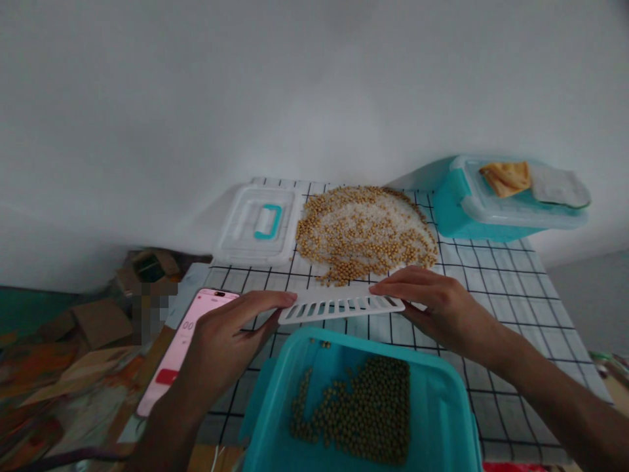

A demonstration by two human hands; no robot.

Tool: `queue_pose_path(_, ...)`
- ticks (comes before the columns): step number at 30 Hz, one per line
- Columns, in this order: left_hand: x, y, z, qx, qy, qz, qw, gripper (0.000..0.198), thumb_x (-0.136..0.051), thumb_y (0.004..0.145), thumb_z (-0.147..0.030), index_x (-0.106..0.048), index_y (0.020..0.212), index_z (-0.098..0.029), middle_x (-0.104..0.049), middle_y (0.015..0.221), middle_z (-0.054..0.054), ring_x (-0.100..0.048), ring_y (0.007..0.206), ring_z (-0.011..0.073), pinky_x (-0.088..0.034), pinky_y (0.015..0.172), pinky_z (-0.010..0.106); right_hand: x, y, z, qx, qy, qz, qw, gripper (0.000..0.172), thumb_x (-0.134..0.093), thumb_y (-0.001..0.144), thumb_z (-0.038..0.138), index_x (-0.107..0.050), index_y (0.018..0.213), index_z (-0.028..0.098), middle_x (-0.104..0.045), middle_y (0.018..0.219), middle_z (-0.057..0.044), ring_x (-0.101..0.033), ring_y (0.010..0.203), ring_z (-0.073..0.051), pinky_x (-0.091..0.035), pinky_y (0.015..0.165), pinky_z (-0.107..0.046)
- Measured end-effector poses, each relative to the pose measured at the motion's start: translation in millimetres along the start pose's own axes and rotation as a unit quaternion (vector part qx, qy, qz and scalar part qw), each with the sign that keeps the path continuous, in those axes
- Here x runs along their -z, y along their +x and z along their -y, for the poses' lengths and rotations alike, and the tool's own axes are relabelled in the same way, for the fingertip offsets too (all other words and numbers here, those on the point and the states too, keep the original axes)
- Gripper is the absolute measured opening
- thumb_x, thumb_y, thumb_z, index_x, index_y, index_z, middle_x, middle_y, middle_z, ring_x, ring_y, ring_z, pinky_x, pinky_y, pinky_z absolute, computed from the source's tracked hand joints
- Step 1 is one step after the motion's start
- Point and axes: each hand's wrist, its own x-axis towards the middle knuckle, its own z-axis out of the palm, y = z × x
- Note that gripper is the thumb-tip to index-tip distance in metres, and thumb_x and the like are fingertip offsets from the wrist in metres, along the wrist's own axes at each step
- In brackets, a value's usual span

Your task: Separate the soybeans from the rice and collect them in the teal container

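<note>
A white slotted plastic strip (341, 305) lies flat between my hands, just past the rim of a teal bin (442, 419) that holds a heap of soybeans (363, 410). My left hand (230, 334) pinches the strip's left end. My right hand (432, 301) grips its right end with fingers closed on it. Beyond the strip, a pile of soybeans mixed with white rice (366, 233) is spread on the checked tablecloth (511, 295).
A clear lid with a teal handle (260, 223) lies at the back left. A second teal box (491, 203) with cloths on its lid stands at the back right. A pink phone (184, 341) rests at the table's left edge. A white wall is behind.
</note>
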Motion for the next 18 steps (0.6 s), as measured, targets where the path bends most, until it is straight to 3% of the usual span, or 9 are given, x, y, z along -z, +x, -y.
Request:
queue_pose_path(9,-5.9,-11.0,0.5,0.028,-0.048,0.023,0.998,0.019,-0.066,0.091,-0.03,-0.069,0.109,-0.034,-0.075,0.109,-0.007,-0.072,0.098,0.0117,-0.056,0.091,0.02,0.4,-7.3,0.2,0.0,-0.001,0.012,1.0,0.036,-0.053,0.095,0.01,-0.068,0.124,0.023,-0.072,0.115,-0.007,-0.066,0.103,-0.017,-0.057,0.087,-0.033)
queue_pose_path(15,-2.4,-1.9,-2.5,-0.004,-0.025,0.004,1.0,0.018,-0.066,0.091,-0.029,-0.069,0.108,-0.031,-0.076,0.108,-0.004,-0.073,0.095,0.0142,-0.059,0.09,0.025,1.7,-3.5,-0.2,-0.001,-0.007,0.007,1.0,0.036,-0.051,0.094,0.008,-0.068,0.124,0.021,-0.071,0.117,-0.007,-0.065,0.105,-0.016,-0.056,0.089,-0.032)
queue_pose_path(18,-4.1,2.1,-0.4,0.003,-0.026,0.008,1.0,0.019,-0.067,0.09,-0.025,-0.069,0.108,-0.031,-0.075,0.107,-0.006,-0.072,0.096,0.0117,-0.057,0.091,0.022,0.3,0.4,-3.8,-0.004,-0.011,0.001,1.0,0.035,-0.052,0.094,0.009,-0.069,0.123,0.021,-0.072,0.114,-0.007,-0.066,0.103,-0.017,-0.057,0.088,-0.033)
